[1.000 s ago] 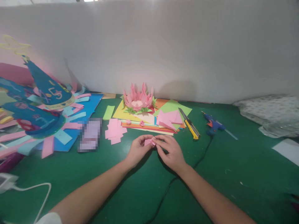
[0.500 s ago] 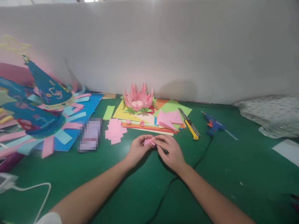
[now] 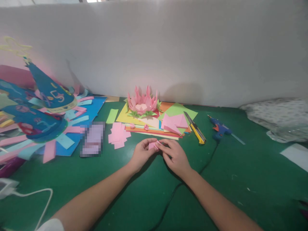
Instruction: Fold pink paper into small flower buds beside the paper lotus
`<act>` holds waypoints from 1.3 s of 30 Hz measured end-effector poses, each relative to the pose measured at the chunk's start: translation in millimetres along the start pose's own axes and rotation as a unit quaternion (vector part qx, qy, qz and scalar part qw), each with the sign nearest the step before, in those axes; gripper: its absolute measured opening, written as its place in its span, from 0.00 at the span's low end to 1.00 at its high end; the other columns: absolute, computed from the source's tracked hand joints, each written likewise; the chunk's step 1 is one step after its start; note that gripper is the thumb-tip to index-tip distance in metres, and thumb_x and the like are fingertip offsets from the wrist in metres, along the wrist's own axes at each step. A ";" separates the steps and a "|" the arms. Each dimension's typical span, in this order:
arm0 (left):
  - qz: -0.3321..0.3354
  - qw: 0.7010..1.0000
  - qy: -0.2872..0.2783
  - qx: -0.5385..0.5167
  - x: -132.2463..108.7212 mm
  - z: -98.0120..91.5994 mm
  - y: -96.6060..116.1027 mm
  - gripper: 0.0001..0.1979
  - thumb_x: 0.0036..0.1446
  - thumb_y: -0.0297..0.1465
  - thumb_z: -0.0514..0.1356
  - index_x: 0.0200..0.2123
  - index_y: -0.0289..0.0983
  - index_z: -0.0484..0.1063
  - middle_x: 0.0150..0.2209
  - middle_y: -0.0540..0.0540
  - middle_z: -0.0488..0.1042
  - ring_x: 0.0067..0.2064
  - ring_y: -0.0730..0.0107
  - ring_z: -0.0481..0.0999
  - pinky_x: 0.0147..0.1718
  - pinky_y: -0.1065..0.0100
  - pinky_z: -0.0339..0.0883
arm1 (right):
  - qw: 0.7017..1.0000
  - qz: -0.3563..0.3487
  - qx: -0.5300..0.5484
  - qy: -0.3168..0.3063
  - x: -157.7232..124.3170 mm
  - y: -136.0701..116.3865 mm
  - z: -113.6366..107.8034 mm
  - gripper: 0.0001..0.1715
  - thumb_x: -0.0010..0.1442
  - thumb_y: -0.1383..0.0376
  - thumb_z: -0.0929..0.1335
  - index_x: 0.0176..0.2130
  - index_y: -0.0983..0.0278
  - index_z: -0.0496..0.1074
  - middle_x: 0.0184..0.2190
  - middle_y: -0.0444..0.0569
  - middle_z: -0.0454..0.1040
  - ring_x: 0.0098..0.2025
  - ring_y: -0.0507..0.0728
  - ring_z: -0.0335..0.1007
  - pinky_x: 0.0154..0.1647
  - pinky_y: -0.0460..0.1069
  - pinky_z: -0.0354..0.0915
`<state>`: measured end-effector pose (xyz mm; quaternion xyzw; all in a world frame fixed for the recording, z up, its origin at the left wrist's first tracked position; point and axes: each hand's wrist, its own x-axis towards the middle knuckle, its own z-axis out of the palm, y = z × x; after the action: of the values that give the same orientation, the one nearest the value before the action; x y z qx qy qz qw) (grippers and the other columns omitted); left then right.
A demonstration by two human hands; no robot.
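A small piece of pink paper (image 3: pixel 152 146) is pinched between my two hands over the green table. My left hand (image 3: pixel 141 154) grips its left side between thumb and fingers. My right hand (image 3: pixel 175 156) presses thumb and fingertips on its right end, hiding part of it. Left of my hands lies a fanned pile of pink paper pieces (image 3: pixel 117 136). Just beyond them, two small folded pink paper pieces, one of them a curled bud (image 3: pixel 146 127), rest on stacked coloured paper (image 3: pixel 154 129). Behind stands a pink paper lotus (image 3: pixel 142 104) with green leaves.
A yellow utility knife (image 3: pixel 197 132) and a blue glue gun (image 3: pixel 220 127) lie to the right, the gun's black cord (image 3: pixel 173 194) running towards me. Blue cone hats (image 3: pixel 48 86) with paper strips and a blurred-out flat object (image 3: pixel 93 139) are at left. A patterned bundle (image 3: pixel 276 114) sits far right.
The fingers of my right hand have shifted slightly on the pink paper, and its right end shows a little differently. Everything else is in the same place.
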<state>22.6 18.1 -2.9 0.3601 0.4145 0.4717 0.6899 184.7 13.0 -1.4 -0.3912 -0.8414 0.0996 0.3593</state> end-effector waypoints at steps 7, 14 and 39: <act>-0.006 1.000 0.007 0.011 -0.8 1.3 1.4 0.22 0.41 0.30 0.68 0.42 0.31 0.69 0.37 0.43 0.77 0.35 0.72 0.75 0.41 0.67 0.67 | 1.000 -0.003 0.002 0.006 -0.5 1.3 -0.2 0.26 0.56 0.77 0.60 0.51 0.57 0.68 0.45 0.52 0.69 0.45 0.58 0.64 0.43 0.56 0.65; -0.005 1.000 0.004 -0.004 -3.5 1.3 5.8 0.21 0.41 0.31 0.68 0.41 0.31 0.70 0.36 0.43 0.77 0.36 0.70 0.76 0.42 0.65 0.67 | 1.000 -0.007 0.008 0.009 -0.1 1.6 0.5 0.28 0.56 0.77 0.59 0.51 0.56 0.68 0.45 0.52 0.70 0.45 0.58 0.65 0.44 0.57 0.65; 0.028 0.997 -0.043 0.050 -4.9 5.2 1.4 0.23 0.42 0.33 0.67 0.41 0.35 0.63 0.28 0.50 0.73 0.30 0.75 0.74 0.33 0.71 0.65 | 0.973 0.150 0.161 0.067 4.9 -3.6 -1.6 0.04 0.56 0.66 0.67 0.30 0.62 0.72 0.30 0.48 0.73 0.33 0.55 0.70 0.35 0.50 0.67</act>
<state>25.8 13.3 1.6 0.4256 0.3970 0.4532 0.6752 181.6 14.0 3.9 -0.4562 -0.7197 0.2597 0.4544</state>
